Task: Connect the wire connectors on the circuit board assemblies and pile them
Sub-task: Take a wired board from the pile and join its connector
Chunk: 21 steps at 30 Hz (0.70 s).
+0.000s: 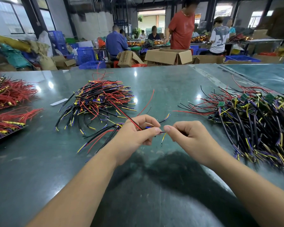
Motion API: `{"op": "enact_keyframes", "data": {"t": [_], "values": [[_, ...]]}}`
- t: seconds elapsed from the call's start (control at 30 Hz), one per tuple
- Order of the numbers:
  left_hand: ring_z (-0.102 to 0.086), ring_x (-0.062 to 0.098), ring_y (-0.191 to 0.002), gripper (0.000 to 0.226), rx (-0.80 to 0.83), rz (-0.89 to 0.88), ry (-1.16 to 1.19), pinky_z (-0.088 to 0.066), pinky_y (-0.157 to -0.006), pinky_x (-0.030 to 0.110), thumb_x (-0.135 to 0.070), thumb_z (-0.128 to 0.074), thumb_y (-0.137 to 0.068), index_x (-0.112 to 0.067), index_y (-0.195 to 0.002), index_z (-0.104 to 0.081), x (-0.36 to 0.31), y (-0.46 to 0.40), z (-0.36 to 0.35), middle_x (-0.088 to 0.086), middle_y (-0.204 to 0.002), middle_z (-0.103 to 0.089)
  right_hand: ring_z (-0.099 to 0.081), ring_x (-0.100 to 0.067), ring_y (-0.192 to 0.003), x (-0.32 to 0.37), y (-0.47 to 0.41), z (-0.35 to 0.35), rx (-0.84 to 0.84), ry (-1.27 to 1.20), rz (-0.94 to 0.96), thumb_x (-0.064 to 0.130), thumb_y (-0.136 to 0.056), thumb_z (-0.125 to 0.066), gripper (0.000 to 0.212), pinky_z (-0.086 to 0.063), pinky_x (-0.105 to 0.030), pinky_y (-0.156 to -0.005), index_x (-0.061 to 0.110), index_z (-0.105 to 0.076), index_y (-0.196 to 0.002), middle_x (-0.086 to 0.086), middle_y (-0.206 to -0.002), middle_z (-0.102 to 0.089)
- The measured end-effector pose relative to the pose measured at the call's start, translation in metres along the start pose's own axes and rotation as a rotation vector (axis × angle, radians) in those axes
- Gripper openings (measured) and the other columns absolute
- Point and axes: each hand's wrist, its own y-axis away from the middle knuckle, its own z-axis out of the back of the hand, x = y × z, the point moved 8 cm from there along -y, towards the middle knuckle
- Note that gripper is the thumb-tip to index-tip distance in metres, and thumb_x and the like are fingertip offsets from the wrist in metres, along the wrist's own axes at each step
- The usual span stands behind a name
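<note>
My left hand (138,131) grips a wire assembly (147,127) with red and black leads that fan up and to the left; a small blue part shows at its fingertips. My right hand (185,133) pinches the other end of a short purple wire (161,132) stretched between both thumbs. A yellow lead with a ring terminal (162,140) dangles below it. A pile of wire assemblies (102,99) lies ahead to the left. A bigger pile with green circuit boards (252,115) lies to the right.
Bundles of red wires with yellow connectors (8,95) rest on a dark tray at the far left. A white strip (58,102) lies on the green glossy table (170,82). Beyond the table's far edge stand cardboard boxes (167,55), blue crates and several people at other benches.
</note>
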Motion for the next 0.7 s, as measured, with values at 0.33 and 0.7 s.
{"op": "enact_keyframes", "data": {"t": [0.33, 0.7], "values": [[-0.065, 0.011, -0.072, 0.015, -0.052, 0.035, 0.239, -0.055, -0.072, 0.024, -0.002, -0.049, -0.095, -0.011, -0.091, -0.061, 0.0071, -0.0009, -0.0078, 0.000, -0.072, -0.066, -0.026, -0.006, -0.050, 0.0019, 0.0015, -0.0016, 0.002, 0.057, 0.035, 0.036, -0.091, -0.055, 0.038, -0.024, -0.019, -0.048, 0.016, -0.046, -0.060, 0.011, -0.050, -0.034], [-0.070, 0.019, -0.078, 0.010, -0.049, 0.055, 0.254, -0.055, -0.068, 0.023, -0.007, -0.061, -0.088, -0.015, -0.088, -0.065, 0.0079, -0.0007, -0.0093, 0.005, -0.081, -0.066, -0.025, -0.007, -0.049, 0.0013, 0.0001, 0.0020, -0.079, 0.072, 0.007, 0.035, -0.092, -0.054, 0.038, -0.022, -0.025, -0.047, 0.019, -0.052, -0.058, 0.006, -0.049, -0.030]]}}
